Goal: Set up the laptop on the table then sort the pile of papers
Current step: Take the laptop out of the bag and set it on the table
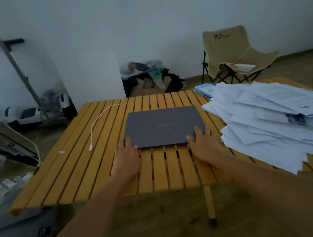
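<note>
A closed grey laptop lies flat in the middle of the yellow slatted table. My left hand touches its near left corner with straight fingers, thumb along the front edge. At the near right corner my right hand does the same, its fingers lying on the lid. A loose pile of white papers covers the right side of the table, just right of the laptop.
A white cable lies on the table left of the laptop. A beige folding chair stands behind the papers. Bags sit on the floor by the wall, and a scooter stands at the left.
</note>
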